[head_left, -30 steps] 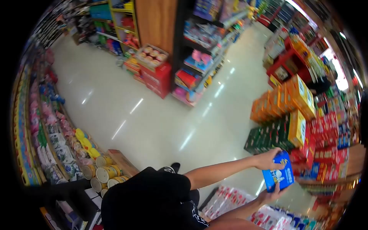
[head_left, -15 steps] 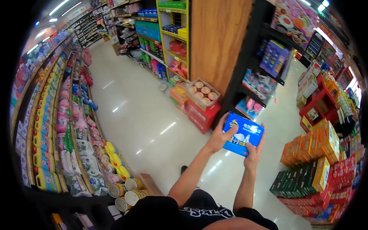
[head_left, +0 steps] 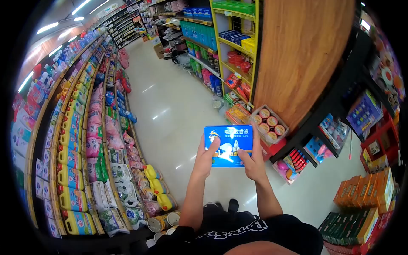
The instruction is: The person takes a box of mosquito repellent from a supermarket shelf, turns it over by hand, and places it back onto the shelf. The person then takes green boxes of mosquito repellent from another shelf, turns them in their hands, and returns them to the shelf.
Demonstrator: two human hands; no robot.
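A blue box (head_left: 228,146) with white lettering and pictures of a bulb shape and a small bottle is held up in front of the body, its printed face toward the camera. My left hand (head_left: 205,156) grips its left edge, the thumb lying on the front. On the right edge, my right hand (head_left: 253,159) holds it the same way, with its thumb on the lower front. The fingers behind the box are mostly hidden.
Long shelves of detergent bottles (head_left: 70,174) and bags line the left. Ahead stand a yellow shelf rack (head_left: 236,44), a wooden panel (head_left: 304,55) and a carton of round tubs (head_left: 268,124). Orange boxes (head_left: 364,189) are stacked at the right. Tins (head_left: 158,223) sit at lower left.
The view has turned leftward. The blue box, first far out to the right and tilted, is now nearly level in the centre, still in both hands.
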